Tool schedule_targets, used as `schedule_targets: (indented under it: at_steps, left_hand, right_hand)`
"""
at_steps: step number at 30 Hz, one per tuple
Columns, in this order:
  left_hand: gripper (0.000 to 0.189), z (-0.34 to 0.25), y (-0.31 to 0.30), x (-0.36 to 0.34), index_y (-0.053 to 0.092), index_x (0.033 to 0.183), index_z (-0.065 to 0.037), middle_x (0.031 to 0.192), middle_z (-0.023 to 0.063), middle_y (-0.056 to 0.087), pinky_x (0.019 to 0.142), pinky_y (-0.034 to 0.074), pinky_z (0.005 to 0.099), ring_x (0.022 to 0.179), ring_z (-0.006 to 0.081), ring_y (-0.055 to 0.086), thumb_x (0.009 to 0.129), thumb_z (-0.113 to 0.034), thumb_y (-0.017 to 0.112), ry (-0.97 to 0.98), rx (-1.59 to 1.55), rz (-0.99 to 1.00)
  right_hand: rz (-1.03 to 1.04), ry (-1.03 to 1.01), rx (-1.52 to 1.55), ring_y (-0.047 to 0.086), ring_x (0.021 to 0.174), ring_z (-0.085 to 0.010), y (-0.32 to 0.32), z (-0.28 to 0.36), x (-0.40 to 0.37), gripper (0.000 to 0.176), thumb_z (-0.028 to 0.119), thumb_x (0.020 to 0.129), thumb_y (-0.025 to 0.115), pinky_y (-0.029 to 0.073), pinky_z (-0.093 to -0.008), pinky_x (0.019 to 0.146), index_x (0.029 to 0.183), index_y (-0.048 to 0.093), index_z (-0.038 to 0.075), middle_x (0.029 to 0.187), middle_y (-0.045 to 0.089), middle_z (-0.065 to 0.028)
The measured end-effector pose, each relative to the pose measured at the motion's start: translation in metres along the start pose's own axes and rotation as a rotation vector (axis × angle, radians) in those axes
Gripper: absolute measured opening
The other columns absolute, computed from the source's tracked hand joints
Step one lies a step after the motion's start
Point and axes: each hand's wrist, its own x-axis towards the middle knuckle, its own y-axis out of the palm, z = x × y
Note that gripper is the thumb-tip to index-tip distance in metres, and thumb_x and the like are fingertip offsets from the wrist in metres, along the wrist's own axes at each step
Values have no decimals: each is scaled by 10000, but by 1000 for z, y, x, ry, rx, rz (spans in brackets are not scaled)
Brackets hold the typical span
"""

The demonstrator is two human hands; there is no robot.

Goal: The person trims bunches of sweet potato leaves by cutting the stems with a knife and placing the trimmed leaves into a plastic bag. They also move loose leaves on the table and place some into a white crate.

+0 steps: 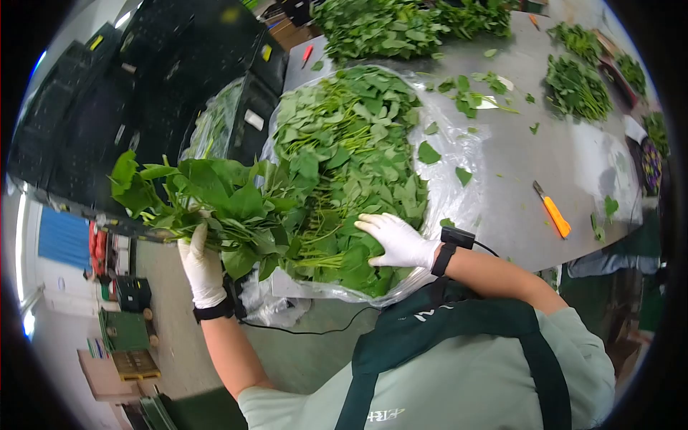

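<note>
My left hand [201, 266], in a white glove, grips a bunch of leafy green stems [208, 197] and holds it out past the table's left edge. My right hand [395, 240], also gloved, lies flat with fingers spread on a big pile of the same greens [344, 158]. That pile rests on a clear plastic sheet [459, 143] spread over the grey table [559, 165]. A black band with a cable sits on each wrist.
An orange-handled knife [552, 211] lies on the table to the right. More heaps of greens [573, 86] sit at the far side and back [380, 25]. Black crates [143, 79] stand to the left. Loose leaves dot the tabletop.
</note>
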Motion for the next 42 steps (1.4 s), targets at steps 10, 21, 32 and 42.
schedule_targets:
  at_steps: [10,21,32,42]
  left_hand:
    - [539,-6,225,31,529,1191,-22,1122,99,591,1040,344,450,1064,266,544,675,78,649,707,787,700]
    - [646,86,373,-20,457,1295,-55,1252,160,495,1055,274,501,1197,337,443,729,-178,742,615,807,1211]
    - [400,126,372,-127,553,1188,17,1136,132,623,987,393,327,1097,214,567,843,-151,664,-223,518,1267]
    - [440,147,301,-171,554,1178,-16,1246,181,500,1026,328,477,1187,368,456,745,40,611,550,1101,185]
  right_hand:
    - [-296,44,14,437,1214,-309,-68,-1,-74,682,321,723,701,337,-445,1031,1304,449,69,1339,441,-136]
    - [-594,1130,-258,528,1075,-310,-123,-127,-315,324,198,748,649,425,-411,936,1039,622,58,1165,562,-132]
    - [-371,1259,-327,564,1003,-293,-151,-196,-343,359,125,736,647,466,-400,854,1085,577,78,1041,567,-109]
    - [-597,682,267,606,700,-360,-189,-142,-241,210,165,783,638,470,-409,621,949,576,52,771,618,-181]
